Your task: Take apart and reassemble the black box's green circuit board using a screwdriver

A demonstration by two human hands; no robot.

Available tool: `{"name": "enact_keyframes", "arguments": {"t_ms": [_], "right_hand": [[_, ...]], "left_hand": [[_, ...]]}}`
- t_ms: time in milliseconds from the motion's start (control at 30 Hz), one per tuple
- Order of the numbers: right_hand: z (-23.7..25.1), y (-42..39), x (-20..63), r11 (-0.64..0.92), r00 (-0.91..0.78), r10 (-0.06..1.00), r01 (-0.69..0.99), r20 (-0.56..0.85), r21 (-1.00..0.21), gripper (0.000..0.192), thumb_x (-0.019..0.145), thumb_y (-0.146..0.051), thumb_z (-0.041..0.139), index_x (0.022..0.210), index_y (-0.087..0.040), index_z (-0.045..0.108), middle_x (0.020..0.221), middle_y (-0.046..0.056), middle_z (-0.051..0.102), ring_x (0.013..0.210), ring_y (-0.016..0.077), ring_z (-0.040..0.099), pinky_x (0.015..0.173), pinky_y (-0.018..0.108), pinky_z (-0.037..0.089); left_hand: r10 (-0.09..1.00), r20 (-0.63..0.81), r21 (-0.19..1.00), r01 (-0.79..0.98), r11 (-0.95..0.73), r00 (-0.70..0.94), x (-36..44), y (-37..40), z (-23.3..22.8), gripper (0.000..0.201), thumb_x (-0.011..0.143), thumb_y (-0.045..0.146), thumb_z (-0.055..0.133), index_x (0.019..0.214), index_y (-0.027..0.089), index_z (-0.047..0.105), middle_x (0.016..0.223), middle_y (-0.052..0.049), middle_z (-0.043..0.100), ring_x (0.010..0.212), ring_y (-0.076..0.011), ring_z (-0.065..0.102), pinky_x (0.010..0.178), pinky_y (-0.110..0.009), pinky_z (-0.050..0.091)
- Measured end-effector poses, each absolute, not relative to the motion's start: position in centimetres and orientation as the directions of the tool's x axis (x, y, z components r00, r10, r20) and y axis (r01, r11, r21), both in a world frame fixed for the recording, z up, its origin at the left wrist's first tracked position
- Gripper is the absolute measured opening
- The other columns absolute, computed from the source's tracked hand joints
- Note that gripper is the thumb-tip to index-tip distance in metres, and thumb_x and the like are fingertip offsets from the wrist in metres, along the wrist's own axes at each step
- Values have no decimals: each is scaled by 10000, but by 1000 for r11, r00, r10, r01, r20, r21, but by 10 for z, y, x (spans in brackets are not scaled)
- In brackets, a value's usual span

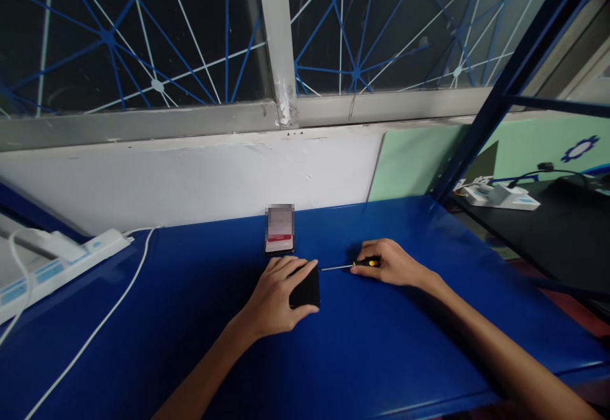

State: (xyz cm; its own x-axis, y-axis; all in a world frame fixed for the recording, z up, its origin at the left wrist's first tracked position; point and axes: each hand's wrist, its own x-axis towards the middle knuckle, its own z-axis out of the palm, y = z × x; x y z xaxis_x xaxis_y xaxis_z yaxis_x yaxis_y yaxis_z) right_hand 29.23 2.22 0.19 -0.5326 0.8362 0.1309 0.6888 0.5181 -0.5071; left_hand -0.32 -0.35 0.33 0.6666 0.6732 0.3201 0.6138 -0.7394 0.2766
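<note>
My left hand (281, 296) grips a flat black box-like object (307, 288) on the blue table, thumb along its near edge and fingers over its far side. What kind of object it is, I cannot make out. In my right hand (388, 262) is a screwdriver (336, 268) with a black and yellow handle and a thin metal shaft. The shaft lies nearly level and points left, its tip close to the right edge of the black object; whether they touch, I cannot tell. Just beyond my left hand lies a phone-like item (279, 242) with a lit, partly blurred face.
A white power strip (61, 267) with a plug stands at the left, its white cable (114, 309) running across the blue table (200, 280). A wall and window frame (281, 102) bound the back. A blue metal post (490, 115) rises at the right, beside a black shelf (553, 229).
</note>
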Motion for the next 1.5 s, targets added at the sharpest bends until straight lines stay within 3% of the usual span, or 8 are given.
{"name": "enact_keyframes", "arguments": {"t_ms": [167,400,667,800,967,1200,1333,1500], "right_hand": [[-3,24,293,495,-505,853,706,130,-507,316,786,-491,695,794,-190,598,722,-11,596,609,121,505,570,232,303],[-1,19,287,454,-486,871,734,76,-506,261,791,-426,698,867,-211,570,610,-55,540,522,101,448,525,221,257],[5,19,289,493,-521,848,706,98,-509,304,940,-431,490,833,-197,652,683,4,616,579,122,518,559,243,304],[4,21,291,507,-535,838,688,109,-519,309,906,-453,545,807,-184,660,768,30,638,618,128,536,570,244,323],[-1,22,291,476,-515,851,681,98,-557,296,797,-457,681,765,-187,565,675,-21,562,574,109,469,544,225,308],[-3,20,287,437,-496,866,694,60,-572,257,789,-404,691,842,-206,537,622,-56,534,529,97,435,517,213,283],[1,19,286,452,-503,862,698,69,-556,272,872,-471,582,870,-200,599,603,-38,554,510,104,450,520,229,289],[4,19,288,477,-524,849,694,76,-539,303,953,-409,462,838,-203,652,675,-5,619,560,120,508,548,241,314]], "left_hand": [[675,317,274,617,-738,666,-4,-3,3,730,739,371,773,1380,224,456,1265,-108,594,1157,-310,526,977,-500,413],[670,292,254,620,-742,682,-4,-4,3,709,758,392,748,1378,209,456,1285,-113,582,1178,-314,511,994,-501,400],[662,278,236,618,-750,697,-4,-4,2,684,775,398,724,1369,194,454,1296,-122,564,1184,-317,494,996,-510,389],[656,283,244,609,-754,699,-3,-4,3,660,777,405,717,1351,195,468,1287,-121,566,1163,-313,506,977,-498,402],[649,286,243,602,-760,705,-3,-5,6,627,768,399,723,1310,176,501,1261,-124,580,1139,-312,520,959,-485,413],[650,291,238,605,-760,702,-3,-4,5,629,763,411,724,1309,177,514,1251,-125,585,1133,-316,527,955,-492,417],[647,302,243,600,-762,700,-3,-5,6,609,770,400,718,1302,177,522,1248,-129,587,1135,-316,527,961,-495,414],[644,294,240,598,-765,706,-4,-5,6,613,783,407,706,1316,180,505,1261,-135,580,1135,-316,523,965,-504,407]]}}
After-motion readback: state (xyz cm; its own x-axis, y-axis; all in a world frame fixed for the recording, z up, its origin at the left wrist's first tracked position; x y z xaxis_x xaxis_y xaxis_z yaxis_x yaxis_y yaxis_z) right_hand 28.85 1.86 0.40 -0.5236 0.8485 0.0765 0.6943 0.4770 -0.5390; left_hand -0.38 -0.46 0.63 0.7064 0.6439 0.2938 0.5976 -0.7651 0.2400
